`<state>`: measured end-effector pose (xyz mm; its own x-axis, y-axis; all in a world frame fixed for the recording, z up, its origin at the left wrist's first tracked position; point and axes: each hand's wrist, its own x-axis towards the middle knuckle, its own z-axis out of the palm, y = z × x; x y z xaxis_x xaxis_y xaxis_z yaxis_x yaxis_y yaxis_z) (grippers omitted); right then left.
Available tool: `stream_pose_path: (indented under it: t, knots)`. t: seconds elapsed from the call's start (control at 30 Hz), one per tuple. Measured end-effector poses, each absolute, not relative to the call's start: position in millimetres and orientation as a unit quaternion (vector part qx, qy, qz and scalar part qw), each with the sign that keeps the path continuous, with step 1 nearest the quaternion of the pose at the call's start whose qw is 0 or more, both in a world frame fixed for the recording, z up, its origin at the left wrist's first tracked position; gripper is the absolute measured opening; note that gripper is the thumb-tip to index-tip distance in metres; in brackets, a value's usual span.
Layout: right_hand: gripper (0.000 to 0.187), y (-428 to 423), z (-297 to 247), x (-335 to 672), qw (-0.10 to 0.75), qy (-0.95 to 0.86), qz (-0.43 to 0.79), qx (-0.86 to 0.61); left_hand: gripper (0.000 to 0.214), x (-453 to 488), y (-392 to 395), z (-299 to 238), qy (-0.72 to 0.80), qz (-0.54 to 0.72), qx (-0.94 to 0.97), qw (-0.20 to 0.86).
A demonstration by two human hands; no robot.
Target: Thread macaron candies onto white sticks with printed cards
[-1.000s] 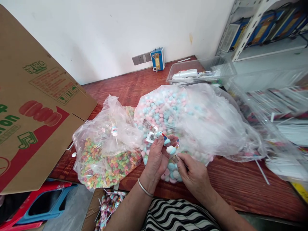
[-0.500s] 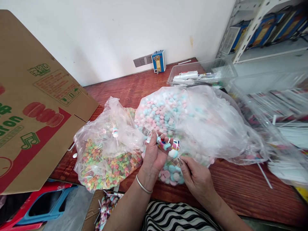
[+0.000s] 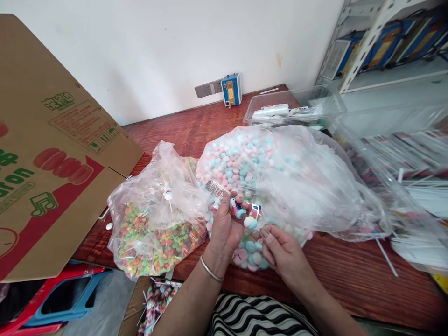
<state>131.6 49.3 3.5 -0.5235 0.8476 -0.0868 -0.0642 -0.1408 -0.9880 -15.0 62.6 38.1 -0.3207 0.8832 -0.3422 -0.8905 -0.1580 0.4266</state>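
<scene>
My left hand is closed around a candy skewer with pale blue and white marshmallows and a colourful printed piece on it. A strip of clear printed wrapper sticks out past my left thumb. Just below the lowest marshmallow, my right hand pinches thumb and finger together at the skewer's end; the stick itself is mostly hidden. Under both hands lies a clear bag of pink, blue and white marshmallows. To the left is a bag of coloured candy rings, with another marshmallow skewer lying on it.
A large cardboard box stands at the left. Clear plastic bins sit at the back right, some with white sticks and packets. A blue device stands by the wall socket. Wrapped candies fill a box below the table edge.
My right hand has shifted slightly up and its fingers have drawn together at the skewer's end. More of the printed wrapper shows beyond my left thumb.
</scene>
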Motion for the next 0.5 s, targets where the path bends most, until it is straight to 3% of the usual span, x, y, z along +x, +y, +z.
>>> stream_pose_path:
  t: [0.1, 0.27, 0.37, 0.5]
  knots:
    - [0.030, 53.9, 9.5, 132.6, 0.265, -0.344, 0.849, -0.301, 0.024, -18.6, 62.0, 35.7, 0.258, 0.748, -0.006, 0.611]
    - [0.030, 54.1, 9.8, 130.4, 0.252, -0.329, 0.860, -0.297, 0.023, -12.3, 62.2, 33.4, 0.296, 0.745, 0.005, 0.597]
    - [0.028, 50.5, 5.1, 127.9, 0.318, -0.532, 0.692, -0.371, 0.025, -6.1, 61.3, 32.2, 0.325, 0.752, 0.007, 0.573]
    - [0.017, 48.8, -6.2, 128.9, 0.408, -0.812, 0.225, -0.352, 0.028, -0.2, 58.6, 31.8, 0.364, 0.747, -0.012, 0.556]
